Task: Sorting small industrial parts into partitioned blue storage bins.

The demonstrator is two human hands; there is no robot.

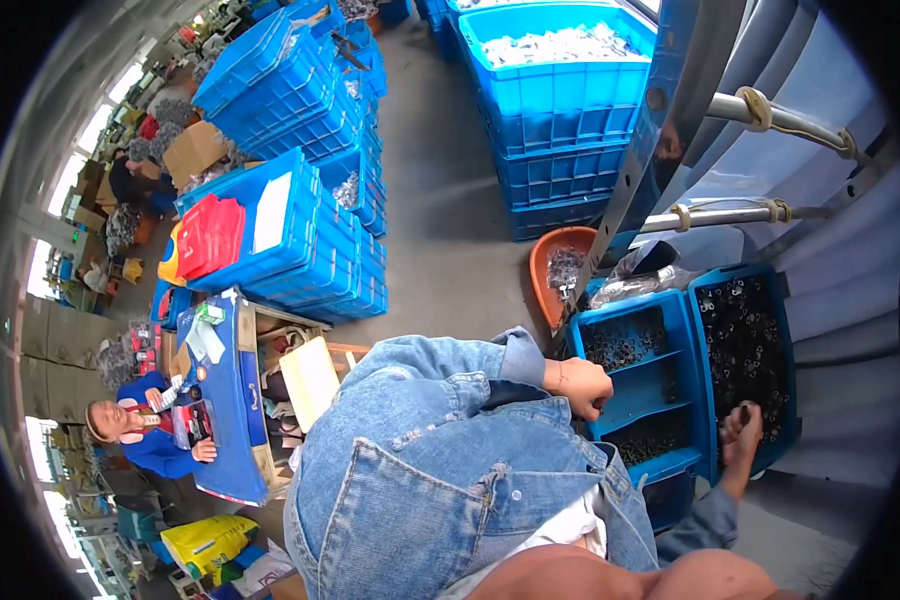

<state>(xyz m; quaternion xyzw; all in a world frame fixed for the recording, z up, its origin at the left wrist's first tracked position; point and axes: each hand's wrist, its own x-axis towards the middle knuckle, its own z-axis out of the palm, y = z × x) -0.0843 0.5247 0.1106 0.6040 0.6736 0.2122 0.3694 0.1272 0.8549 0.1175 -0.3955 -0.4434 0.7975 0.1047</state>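
My left hand [580, 388], in a denim sleeve, is closed with its fingers curled over the near-left edge of a blue divided tray [652, 388]. What it holds, if anything, is hidden. The tray's end compartments contain small dark metal parts [625, 338]; its middle one shows mostly bare blue. Beside it on the right, a deep blue bin [705, 350] is filled with small dark ring-shaped parts [740, 325]. Over this bin's near right part my right hand [740, 435] has its fingers bent together. Something small and dark shows at the fingertips, too small to name.
An orange basin [538, 280] of small parts sits beyond the tray, near a metal post [660, 130]. Stacked blue crates [560, 110] rise behind, and more crates [310, 250] stand left. A person [160, 425] sits at a blue table [232, 400].
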